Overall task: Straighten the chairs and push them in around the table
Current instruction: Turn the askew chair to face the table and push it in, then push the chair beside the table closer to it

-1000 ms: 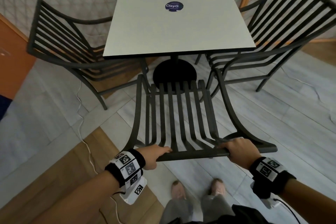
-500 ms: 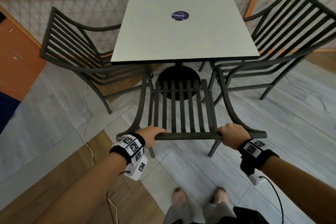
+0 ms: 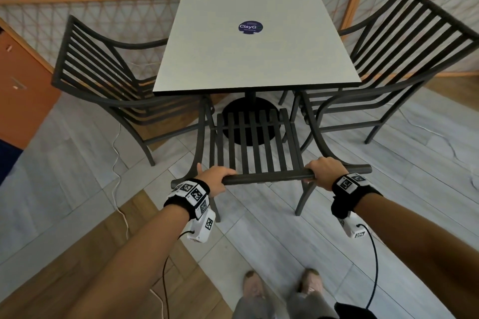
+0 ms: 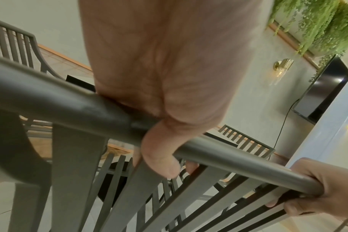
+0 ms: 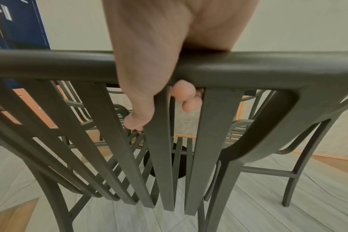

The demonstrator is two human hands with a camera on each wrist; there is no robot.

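A dark slatted metal chair (image 3: 255, 147) stands in front of me, facing the square white table (image 3: 256, 41), its seat front near the table's edge. My left hand (image 3: 216, 179) grips the left part of its top rail (image 3: 267, 178); the thumb curls under the top rail (image 4: 89, 100) in the left wrist view. My right hand (image 3: 324, 172) grips the rail's right part, fingers wrapped over the top rail (image 5: 248, 69). Two more dark chairs flank the table: the left chair (image 3: 103, 77) and the right chair (image 3: 404, 49), both angled, seats partly under the tabletop.
The table's black round base (image 3: 250, 124) sits just beyond the near chair. A low wooden lattice fence (image 3: 124, 18) runs behind the table. A white cable (image 3: 118, 168) trails on the floor at left. My feet (image 3: 282, 285) stand on grey tiles behind the chair.
The near chair has moved forward toward the table with both hands on its top rail, and its back has come more upright. I have stepped closer.
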